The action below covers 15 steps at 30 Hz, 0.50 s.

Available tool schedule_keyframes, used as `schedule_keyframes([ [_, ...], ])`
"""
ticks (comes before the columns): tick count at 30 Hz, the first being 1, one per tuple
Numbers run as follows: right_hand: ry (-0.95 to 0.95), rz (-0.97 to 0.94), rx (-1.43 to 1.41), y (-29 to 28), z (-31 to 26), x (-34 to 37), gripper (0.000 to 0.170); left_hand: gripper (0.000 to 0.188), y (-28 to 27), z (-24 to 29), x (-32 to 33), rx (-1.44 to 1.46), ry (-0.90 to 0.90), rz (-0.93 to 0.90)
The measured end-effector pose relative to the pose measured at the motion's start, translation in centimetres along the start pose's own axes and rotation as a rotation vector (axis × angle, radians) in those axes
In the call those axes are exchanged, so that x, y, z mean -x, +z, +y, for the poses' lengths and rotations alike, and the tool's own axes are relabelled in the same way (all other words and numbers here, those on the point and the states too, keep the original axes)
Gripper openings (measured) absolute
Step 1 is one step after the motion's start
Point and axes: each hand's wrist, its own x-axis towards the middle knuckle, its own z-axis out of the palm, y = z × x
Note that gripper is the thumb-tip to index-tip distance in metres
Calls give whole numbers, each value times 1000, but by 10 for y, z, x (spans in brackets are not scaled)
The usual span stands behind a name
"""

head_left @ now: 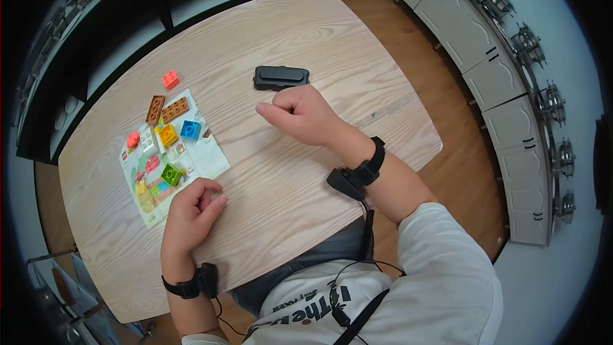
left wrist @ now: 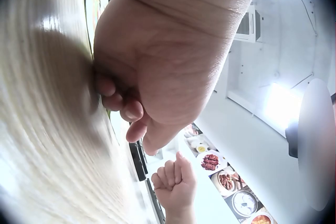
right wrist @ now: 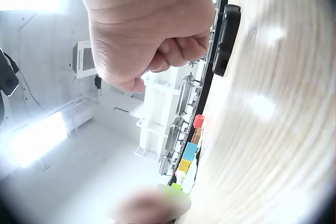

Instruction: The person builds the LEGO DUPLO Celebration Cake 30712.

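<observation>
My left hand (head_left: 192,212) rests on the table beside the printed sheet's lower right edge, its fingers loosely curled around nothing. Closest to it on the sheet (head_left: 214,161) lies a green toy brick (head_left: 171,175). In the head view my right hand (head_left: 302,115) is raised over the table, fingers folded into the palm and thumb stretched out. Nothing shows inside it in the right wrist view. Just beyond that hand sits a black oblong case (head_left: 281,76). A blue brick (head_left: 190,130), a yellow brick (head_left: 168,135) and a white brick (head_left: 149,142) are grouped on the sheet.
Two brown bricks (head_left: 175,109) lie at the sheet's far edge, and a coral brick (head_left: 170,80) stands on the wood past them. A small red piece (head_left: 133,140) is at the left. Dark shelving (head_left: 167,0) borders the table's far side; white cabinets (head_left: 491,92) stand to the right.
</observation>
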Motion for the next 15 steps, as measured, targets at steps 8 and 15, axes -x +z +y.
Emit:
schedule_keyframes([
  [8, 137, -424, 230, 6, -4, -2, 50, 17, -7, 0, 0, -28, 30, -40],
  [15, 222, -418, 145, 15, 7, -5, 51, 17, -18, 1, 4, 60, 85, -67],
])
